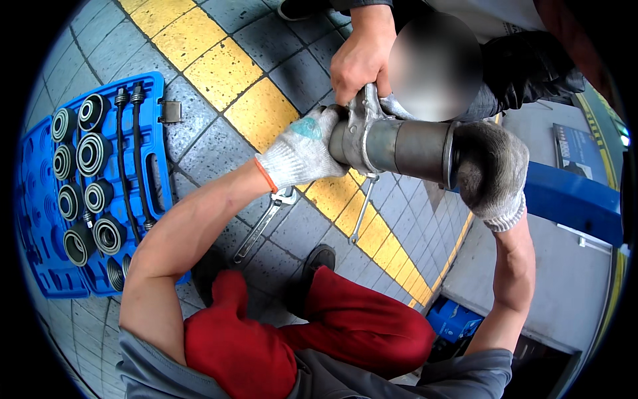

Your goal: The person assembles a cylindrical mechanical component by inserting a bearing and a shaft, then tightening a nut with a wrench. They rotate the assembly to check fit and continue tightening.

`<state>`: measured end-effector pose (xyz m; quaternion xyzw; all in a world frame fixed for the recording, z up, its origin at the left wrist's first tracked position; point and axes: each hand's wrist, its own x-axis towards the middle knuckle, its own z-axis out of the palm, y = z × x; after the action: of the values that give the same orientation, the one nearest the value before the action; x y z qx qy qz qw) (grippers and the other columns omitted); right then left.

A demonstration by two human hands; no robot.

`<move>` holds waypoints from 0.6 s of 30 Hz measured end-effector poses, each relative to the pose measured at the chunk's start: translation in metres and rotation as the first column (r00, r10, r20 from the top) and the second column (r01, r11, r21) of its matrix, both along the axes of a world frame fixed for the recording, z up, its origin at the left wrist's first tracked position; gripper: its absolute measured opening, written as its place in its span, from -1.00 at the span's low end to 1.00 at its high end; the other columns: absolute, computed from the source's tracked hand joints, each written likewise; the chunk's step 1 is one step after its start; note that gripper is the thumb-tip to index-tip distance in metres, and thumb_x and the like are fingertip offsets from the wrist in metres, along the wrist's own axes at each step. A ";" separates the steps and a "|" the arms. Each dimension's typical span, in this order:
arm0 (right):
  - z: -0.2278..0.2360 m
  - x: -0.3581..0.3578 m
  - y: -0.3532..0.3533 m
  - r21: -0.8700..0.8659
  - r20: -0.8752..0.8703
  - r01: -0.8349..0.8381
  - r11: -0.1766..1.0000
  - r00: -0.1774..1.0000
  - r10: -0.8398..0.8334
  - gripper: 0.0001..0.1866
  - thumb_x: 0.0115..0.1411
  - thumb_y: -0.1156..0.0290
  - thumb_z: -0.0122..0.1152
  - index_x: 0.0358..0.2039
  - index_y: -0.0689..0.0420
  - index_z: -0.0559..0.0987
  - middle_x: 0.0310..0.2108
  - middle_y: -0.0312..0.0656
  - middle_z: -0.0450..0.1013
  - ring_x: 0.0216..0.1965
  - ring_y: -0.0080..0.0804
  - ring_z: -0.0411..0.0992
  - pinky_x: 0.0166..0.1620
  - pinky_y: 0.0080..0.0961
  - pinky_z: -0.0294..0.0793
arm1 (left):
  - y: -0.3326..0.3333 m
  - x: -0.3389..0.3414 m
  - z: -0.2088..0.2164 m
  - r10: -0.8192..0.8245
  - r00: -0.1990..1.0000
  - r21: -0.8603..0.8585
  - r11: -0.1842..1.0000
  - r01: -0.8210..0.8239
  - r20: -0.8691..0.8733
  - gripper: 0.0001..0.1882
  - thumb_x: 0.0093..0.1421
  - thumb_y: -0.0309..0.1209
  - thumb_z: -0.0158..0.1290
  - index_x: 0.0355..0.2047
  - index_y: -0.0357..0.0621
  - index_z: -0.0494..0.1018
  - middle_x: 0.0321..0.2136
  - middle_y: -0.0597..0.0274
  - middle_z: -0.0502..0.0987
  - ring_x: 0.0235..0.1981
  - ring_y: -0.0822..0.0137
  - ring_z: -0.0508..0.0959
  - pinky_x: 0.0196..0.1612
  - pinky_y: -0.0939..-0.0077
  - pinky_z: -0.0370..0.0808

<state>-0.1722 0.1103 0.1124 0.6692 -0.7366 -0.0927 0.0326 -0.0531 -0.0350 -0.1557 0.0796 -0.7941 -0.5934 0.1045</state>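
Note:
A grey cast-metal steering knuckle (pixel 364 126) is held in the air with steel press sleeves (pixel 420 149) lined up through its round bore, lying nearly level. My left hand (pixel 309 147), in a white knit glove with a green patch, is closed round the sleeve end left of the knuckle. At the opposite end, my right hand (pixel 493 171), in a glove with a blackened palm side, is closed over the flanged end of the sleeves; its fingertips are partly hidden. From above, a co-worker's bare hand (pixel 364 56) grips the knuckle's upper arm.
A blue tool case (pixel 56 282) with several metal press cups and two threaded rods lies at the left. An adjustable wrench (pixel 260 229) and a combination wrench (pixel 362 211) are on the tiles below my hands. A blue metal beam (pixel 571 199) stands right, near a blue box (pixel 454 320).

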 end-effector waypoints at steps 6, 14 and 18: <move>-0.006 0.014 0.003 -0.102 0.107 0.162 0.981 0.983 -0.151 -0.78 0.23 0.44 0.18 -0.14 0.25 0.57 -0.31 0.07 0.57 -0.31 0.10 0.58 -0.19 -0.19 0.57 | 0.011 -0.008 -0.007 -0.013 0.999 0.020 1.000 0.012 0.036 -0.06 -0.11 -0.12 0.47 0.21 -0.22 0.28 0.09 -0.23 0.40 0.13 -0.13 0.50 0.18 0.10 0.52; -0.018 0.015 0.006 -0.166 0.219 0.158 0.973 0.968 -0.120 -0.71 0.33 0.44 0.15 0.01 0.30 0.55 -0.27 0.02 0.60 -0.30 -0.13 0.61 -0.19 -0.34 0.57 | 0.013 -0.015 -0.027 -0.009 0.997 0.087 0.996 0.016 -0.081 -0.04 -0.17 -0.11 0.51 0.19 -0.21 0.30 0.08 -0.19 0.42 0.11 -0.12 0.50 0.17 0.12 0.51; -0.020 0.062 0.016 -0.235 0.213 0.300 0.925 0.944 -0.252 -0.56 0.29 0.47 0.22 0.16 0.33 0.49 -0.28 0.00 0.60 -0.34 -0.22 0.60 -0.26 -0.38 0.55 | 0.010 -0.012 -0.024 -0.004 0.997 0.096 0.995 0.012 -0.081 -0.06 -0.19 -0.11 0.52 0.16 -0.21 0.35 0.06 -0.14 0.46 0.10 -0.09 0.51 0.18 0.13 0.50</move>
<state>-0.1098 0.1267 0.0928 0.5537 -0.8293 0.0633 0.0417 -0.0646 -0.0249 -0.1799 0.0575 -0.7600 -0.6341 0.1301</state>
